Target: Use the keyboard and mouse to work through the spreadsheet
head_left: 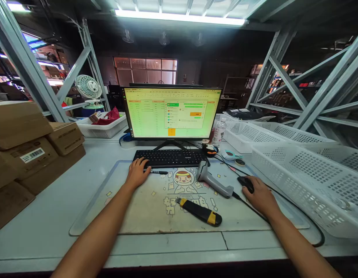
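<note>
My left hand (137, 171) rests at the left end of a black keyboard (171, 157), fingers curled down onto its front edge and holding nothing. A black pen (158, 172) lies just to its right. My right hand (260, 196) lies over a black mouse (246, 183), fingers wrapped on it. Between the hands, on a worn desk mat (144, 210), lie a grey barcode scanner (213, 180) and a black-and-yellow utility knife (200, 211). Behind the keyboard, a monitor (171, 112) shows a green-tinted spreadsheet with a dialog window.
Stacked cardboard boxes (28, 148) fill the left side. White perforated baskets (306, 173) crowd the right, another basket (102, 129) with red items sits back left by a small fan (88, 88). A water bottle (219, 132) stands beside the monitor. Cables trail across the right of the mat.
</note>
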Available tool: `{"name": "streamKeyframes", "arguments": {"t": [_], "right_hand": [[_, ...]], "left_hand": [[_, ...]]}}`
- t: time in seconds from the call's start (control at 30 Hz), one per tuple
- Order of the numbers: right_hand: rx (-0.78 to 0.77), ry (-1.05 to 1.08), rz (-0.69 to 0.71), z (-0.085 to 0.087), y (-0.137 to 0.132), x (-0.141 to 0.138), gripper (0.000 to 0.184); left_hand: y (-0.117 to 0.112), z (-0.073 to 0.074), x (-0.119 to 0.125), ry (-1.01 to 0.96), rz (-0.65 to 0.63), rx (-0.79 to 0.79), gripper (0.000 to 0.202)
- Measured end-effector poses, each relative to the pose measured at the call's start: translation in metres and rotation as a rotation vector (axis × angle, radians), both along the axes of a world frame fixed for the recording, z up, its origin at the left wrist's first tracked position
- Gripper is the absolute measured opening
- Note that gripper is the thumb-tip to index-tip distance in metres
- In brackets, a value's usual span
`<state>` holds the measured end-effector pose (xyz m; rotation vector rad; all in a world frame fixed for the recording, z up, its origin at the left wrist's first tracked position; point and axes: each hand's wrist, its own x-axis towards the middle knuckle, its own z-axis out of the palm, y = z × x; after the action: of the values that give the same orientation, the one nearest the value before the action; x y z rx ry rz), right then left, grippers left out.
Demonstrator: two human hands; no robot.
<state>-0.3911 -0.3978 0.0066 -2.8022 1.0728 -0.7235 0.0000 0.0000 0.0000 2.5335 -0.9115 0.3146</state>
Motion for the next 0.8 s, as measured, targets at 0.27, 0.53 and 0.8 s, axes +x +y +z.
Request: {"name": "streamKeyframes", "arguments": {"t": [0.27,0.53,0.8], "right_hand": [[0.011,0.0,-0.002,0.0001,-0.0004,0.0003,0.052],[0.023,0.015,-0.017,0.0016,0.0005,0.0013,0.055],[0.054,0.021,-0.022,0.0014,0.0001,-0.0008,0.06]], "left_hand": [[0.0001,0.0016,-0.0008,0.018,0.004,0.019,0.051],[0.0003,0.0061,-0.0034,0.036,0.005,0.042,0.051],[-0.0002,0.0055,-0.004,0.025,0.019,0.039,0.05]]}}
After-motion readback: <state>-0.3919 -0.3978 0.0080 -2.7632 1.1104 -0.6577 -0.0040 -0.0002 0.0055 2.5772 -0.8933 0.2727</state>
